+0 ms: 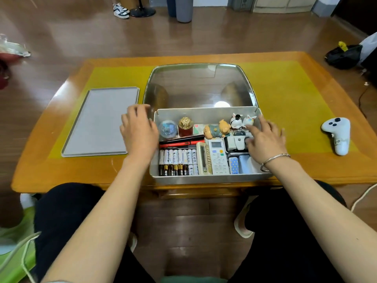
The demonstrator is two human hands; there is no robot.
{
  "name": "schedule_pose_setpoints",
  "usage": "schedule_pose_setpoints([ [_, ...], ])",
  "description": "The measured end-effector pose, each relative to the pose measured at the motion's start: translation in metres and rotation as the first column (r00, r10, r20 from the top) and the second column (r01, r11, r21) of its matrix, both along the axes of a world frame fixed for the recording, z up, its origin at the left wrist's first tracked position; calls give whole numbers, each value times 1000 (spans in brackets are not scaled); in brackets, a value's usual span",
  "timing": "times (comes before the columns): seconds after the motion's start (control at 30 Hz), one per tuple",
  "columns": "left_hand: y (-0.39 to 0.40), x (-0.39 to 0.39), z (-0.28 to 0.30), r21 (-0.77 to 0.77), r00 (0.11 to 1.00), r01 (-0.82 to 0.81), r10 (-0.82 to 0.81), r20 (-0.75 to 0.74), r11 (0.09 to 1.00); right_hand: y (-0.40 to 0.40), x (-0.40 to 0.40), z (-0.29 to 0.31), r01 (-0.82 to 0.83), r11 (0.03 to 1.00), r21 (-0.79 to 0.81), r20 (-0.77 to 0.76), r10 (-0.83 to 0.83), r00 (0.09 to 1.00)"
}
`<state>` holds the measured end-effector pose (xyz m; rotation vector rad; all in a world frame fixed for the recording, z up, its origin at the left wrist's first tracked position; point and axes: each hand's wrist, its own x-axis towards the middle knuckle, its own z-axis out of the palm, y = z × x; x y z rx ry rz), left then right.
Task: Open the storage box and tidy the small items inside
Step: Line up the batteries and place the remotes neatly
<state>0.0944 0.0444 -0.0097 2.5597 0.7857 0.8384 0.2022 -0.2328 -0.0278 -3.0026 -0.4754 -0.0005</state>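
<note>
Left hand, fingers loosely spread and gripping nothing, rests against the left outer wall of the grey rectangular plastic storage box; right hand, fingers likewise apart and empty, reaches over the right compartments, fingertips just beside the two small white rabbit figurines. A thin silver bracelet circles the right wrist. The box sits at the near edge of the orange wooden table, its clear domed lid swung up and back. Inside, from the left: a row of white and black cylindrical batteries standing along the front, red and black pens lying behind them, a clear round container and a red jar with gold cap at the rear. Centre: a cream calculator beside a white remote control, with a small bear figurine behind. Front right: a blue dotted case. A flat grey rectangular tray lies on the yellow mat left of the box; a white handheld controller lies well to the right.
</note>
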Motion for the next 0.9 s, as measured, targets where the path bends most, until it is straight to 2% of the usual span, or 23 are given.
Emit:
schedule_pose_setpoints([
  [0.1, 34, -4, -20, -11, 973, -150, 146, -180, 989, 5, 0, -5, 24, 1000, -8, -43, -25, 999],
  [0.2, 51, -7, -47, -32, 868, -172, 137, -477, 984, 7, 1, -10, 48, 999, -18, -79, -49, 996],
  [0.27, 55, -11, -62, -42, 812, -145, 95, -576, 989, 7, 1, -13, 52, 998, -38, -95, -55, 994],
  [0.33, 58, -11, -71, -15, 803, -104, 75, -591, 994, 8, 2, -15, 47, 997, -58, -89, -53, 995],
  [0.43, 59, -10, -75, 39, 851, -30, 47, -524, 999, 8, 1, -18, 43, 996, -80, -69, -48, 996],
  [0.5, 59, -9, -73, 2, 873, -21, 20, -488, 1000, 9, 1, -19, 46, 994, -95, -64, -52, 997],
  [0.63, 56, -6, -64, -56, 859, -18, -13, -511, 998, 10, -1, -19, 48, 992, -118, -51, -54, 997],
  [0.7, 57, -6, -61, -44, 848, -57, 25, -530, 997, 10, 0, -18, 42, 992, -119, -61, -50, 997],
  [0.8, 64, -10, -53, 119, 818, -134, 177, -547, 984, 10, 2, -16, 39, 993, -112, -92, -49, 995],
  [0.9, 74, -4, -34, 250, 833, -136, 247, -495, 959, 10, 4, -13, 49, 993, -111, -116, -62, 991],
])
